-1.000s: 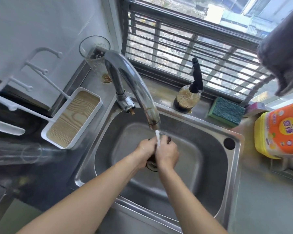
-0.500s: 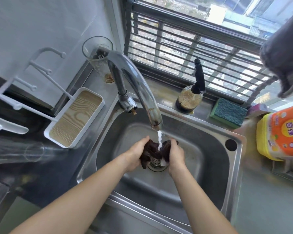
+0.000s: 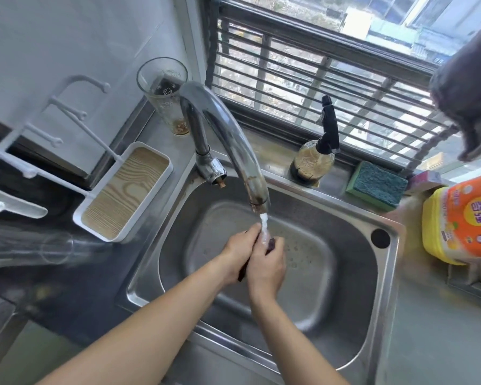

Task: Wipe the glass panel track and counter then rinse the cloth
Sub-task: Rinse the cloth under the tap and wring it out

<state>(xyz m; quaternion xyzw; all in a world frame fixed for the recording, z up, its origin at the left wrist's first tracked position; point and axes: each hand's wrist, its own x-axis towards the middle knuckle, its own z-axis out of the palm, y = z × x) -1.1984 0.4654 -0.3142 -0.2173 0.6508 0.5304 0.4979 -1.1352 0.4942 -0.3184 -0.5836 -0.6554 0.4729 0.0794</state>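
Note:
Both my hands are pressed together over the middle of the steel sink, under the running water of the chrome tap. My left hand and my right hand squeeze a dark brown cloth between them. Only small dark bits of the cloth show, at the fingertips and below the left palm. The stream lands on the fingers and cloth.
A white tray with a wood-grain insert stands left of the sink, a tall glass behind the tap. A spray bottle, a green sponge and an orange-yellow detergent jug line the back and right. A grey towel hangs top right.
Half a second ago my hands were apart with the cloth spread under the stream. They have come together and bunched the cloth between them.

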